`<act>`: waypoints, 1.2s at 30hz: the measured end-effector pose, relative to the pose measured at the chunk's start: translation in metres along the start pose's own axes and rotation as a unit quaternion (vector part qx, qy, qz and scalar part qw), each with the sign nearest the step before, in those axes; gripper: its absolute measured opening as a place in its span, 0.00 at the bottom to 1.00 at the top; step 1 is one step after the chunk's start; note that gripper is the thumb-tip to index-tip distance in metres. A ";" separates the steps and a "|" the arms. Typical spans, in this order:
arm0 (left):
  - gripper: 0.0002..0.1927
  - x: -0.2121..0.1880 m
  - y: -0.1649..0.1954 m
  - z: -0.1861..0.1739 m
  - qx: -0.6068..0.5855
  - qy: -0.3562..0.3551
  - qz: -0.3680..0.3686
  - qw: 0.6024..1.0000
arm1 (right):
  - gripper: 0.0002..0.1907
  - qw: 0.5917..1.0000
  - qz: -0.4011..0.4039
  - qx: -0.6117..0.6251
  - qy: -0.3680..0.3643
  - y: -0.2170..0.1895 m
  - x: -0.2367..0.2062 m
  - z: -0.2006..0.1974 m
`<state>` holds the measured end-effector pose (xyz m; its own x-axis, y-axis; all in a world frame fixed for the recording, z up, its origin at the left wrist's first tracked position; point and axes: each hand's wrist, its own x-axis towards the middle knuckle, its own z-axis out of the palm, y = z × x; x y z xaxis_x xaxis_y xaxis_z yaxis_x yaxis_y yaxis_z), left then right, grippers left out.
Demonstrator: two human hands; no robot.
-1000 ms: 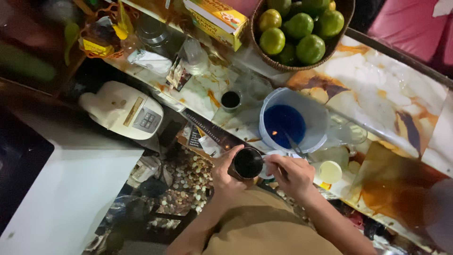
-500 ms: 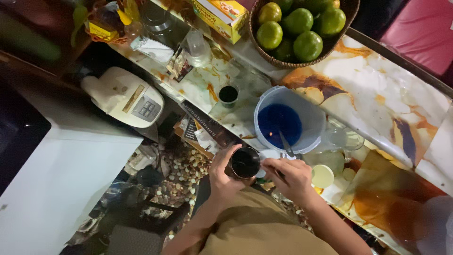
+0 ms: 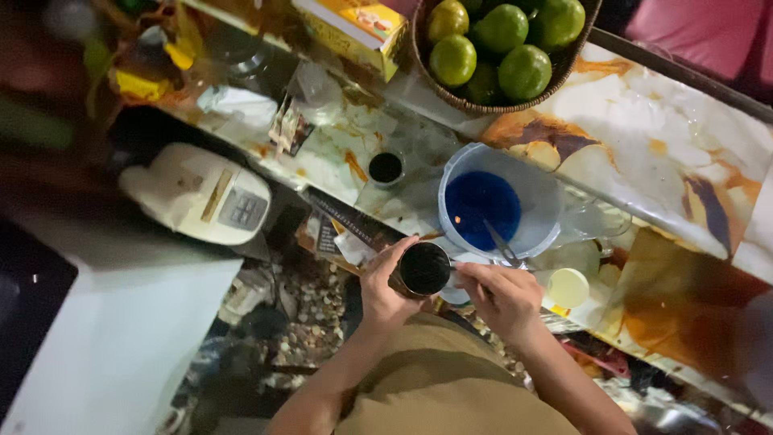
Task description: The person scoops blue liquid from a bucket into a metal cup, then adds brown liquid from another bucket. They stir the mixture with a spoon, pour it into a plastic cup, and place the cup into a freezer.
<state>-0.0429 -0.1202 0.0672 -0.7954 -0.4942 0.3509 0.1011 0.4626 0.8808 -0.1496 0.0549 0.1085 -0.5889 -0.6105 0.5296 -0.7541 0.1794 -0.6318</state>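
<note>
Head view, looking straight down: the dark metal cup (image 3: 424, 269) sits in your left hand (image 3: 386, 282), fingers wrapped round its wall, held just over the near edge of the marble-patterned counter (image 3: 684, 153). Your right hand (image 3: 503, 294) is closed beside it, touching the rim side; whether it pinches anything is hidden by the knuckles, so I cannot tell. As you work at the cup, keep it level and your left grip low on the wall, because the smooth round metal will likely turn in your palm if the right hand pushes sideways.

Just beyond the cup stands a translucent plastic pitcher (image 3: 499, 201) with deep blue liquid in it and a thin utensil leaning over its near rim. Near it to the left sits a small round cup (image 3: 386, 167) of dark liquid. A pale round lid (image 3: 568, 287) lies near your right hand. Farther off, a woven basket (image 3: 451, 95) holds glossy green limes (image 3: 523, 71), beside a yellow carton (image 3: 358, 28). Below the counter's left edge sits a white plastic appliance (image 3: 201, 193) with a grey panel.
</note>
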 end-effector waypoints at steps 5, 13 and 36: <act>0.41 0.030 -0.024 -0.027 -0.014 -0.064 0.051 0.997 | 0.12 0.991 0.117 -0.058 0.041 -0.024 0.008 0.022; 0.40 0.071 -0.087 -0.067 -0.185 -0.130 0.003 0.974 | 0.09 0.997 0.059 -0.027 0.051 -0.060 0.030 0.064; 0.38 0.135 -0.152 -0.081 0.095 -0.131 0.186 0.969 | 0.03 0.971 0.089 -0.102 0.195 -0.075 0.047 0.087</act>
<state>-0.1177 -0.3167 0.0066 -0.8526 -0.0750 0.5171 0.3170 0.7124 0.6260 -0.0952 -0.0542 0.1315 -0.7500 -0.2240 0.6223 -0.6493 0.4286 -0.6283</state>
